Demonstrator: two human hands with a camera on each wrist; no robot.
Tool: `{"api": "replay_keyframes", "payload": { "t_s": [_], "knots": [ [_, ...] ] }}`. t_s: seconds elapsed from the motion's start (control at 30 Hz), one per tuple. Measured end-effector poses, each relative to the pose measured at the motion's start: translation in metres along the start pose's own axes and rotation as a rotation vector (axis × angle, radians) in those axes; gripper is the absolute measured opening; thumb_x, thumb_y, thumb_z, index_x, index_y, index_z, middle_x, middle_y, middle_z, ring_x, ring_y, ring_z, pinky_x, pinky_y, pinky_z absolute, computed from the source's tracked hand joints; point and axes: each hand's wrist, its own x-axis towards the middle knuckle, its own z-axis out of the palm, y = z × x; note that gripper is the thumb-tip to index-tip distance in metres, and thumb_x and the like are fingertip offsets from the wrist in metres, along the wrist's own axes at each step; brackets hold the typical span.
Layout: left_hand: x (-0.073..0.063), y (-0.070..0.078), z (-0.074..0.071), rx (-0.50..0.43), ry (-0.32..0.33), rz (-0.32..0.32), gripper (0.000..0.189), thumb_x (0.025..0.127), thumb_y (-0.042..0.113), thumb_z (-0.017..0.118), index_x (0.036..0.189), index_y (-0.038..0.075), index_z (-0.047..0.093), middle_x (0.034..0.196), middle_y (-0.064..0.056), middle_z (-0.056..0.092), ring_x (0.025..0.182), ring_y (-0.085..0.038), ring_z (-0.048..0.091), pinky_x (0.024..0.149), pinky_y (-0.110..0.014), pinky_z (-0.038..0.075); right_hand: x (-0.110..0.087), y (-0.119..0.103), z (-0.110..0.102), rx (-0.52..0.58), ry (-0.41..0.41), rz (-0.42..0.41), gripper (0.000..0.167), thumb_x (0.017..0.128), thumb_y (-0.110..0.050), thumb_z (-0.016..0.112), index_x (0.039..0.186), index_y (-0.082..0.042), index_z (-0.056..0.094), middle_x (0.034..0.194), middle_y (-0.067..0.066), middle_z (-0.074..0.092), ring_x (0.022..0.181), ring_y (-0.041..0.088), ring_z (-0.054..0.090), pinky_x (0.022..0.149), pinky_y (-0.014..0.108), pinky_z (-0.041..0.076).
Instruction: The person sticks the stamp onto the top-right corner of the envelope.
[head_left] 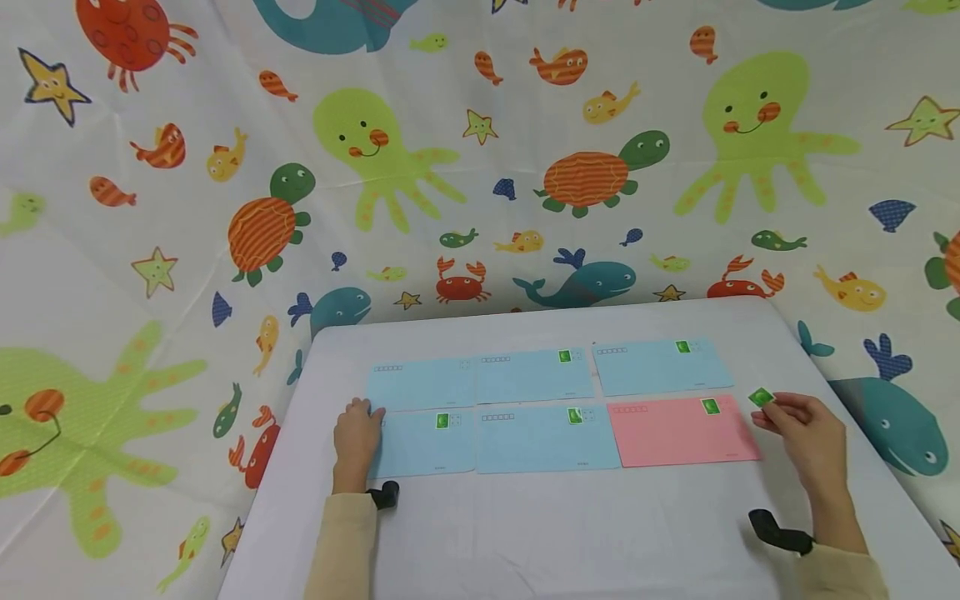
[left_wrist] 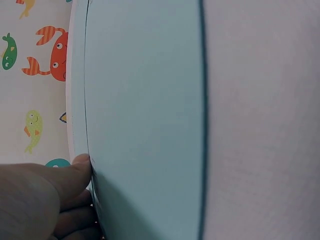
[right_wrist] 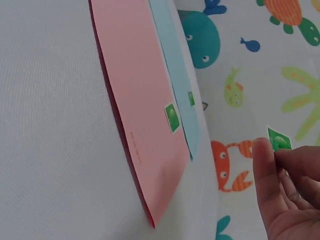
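Two rows of envelopes lie on the white table. My right hand [head_left: 806, 433] pinches a green stamp [head_left: 761, 397] between thumb and fingertips, just right of the pink envelope [head_left: 675, 433]. That same stamp [right_wrist: 279, 140] shows in the right wrist view. My left hand [head_left: 357, 435] rests at the left end of the front-left blue envelope [head_left: 420, 454], its thumb at the top edge. A green stamp sits at the upper right of most envelopes, the pink one included. The back-left blue envelope [head_left: 420, 387] shows only its printed stamp boxes there.
The white table [head_left: 562, 533] extends in front of the envelopes. Behind and beside it hangs a cloth [head_left: 465, 175] printed with sea animals. More blue envelopes [head_left: 532, 375] lie edge to edge in the back row. A black wrist mount [head_left: 780, 532] sticks out from the right wrist.
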Motion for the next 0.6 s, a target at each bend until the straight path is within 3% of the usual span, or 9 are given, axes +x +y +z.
{"api": "replay_keyframes", "payload": {
  "t_s": [0.37, 0.6],
  "knots": [
    [0.000, -0.001, -0.001, -0.012, -0.002, -0.006, 0.049, 0.102, 0.020, 0.056, 0.139, -0.011, 0.050, 0.147, -0.033, 0.045, 0.135, -0.052, 0.045, 0.111, -0.060, 0.040, -0.001, -0.011, 0.011, -0.015, 0.021, 0.017, 0.053, 0.103, -0.038, 0.052, 0.139, 0.000, 0.044, 0.090, -0.020, 0.055, 0.068, -0.014, 0.063, 0.067, 0.003, 0.050],
    [0.000, 0.000, -0.002, -0.012, -0.001, -0.011, 0.049, 0.102, 0.020, 0.056, 0.140, -0.010, 0.050, 0.145, -0.032, 0.049, 0.133, -0.051, 0.048, 0.109, -0.060, 0.042, -0.004, -0.016, 0.021, 0.015, 0.038, 0.003, 0.041, 0.103, -0.036, 0.052, 0.130, -0.005, 0.050, 0.092, -0.016, 0.057, 0.067, -0.011, 0.064, 0.069, 0.006, 0.053]
  ]
}}
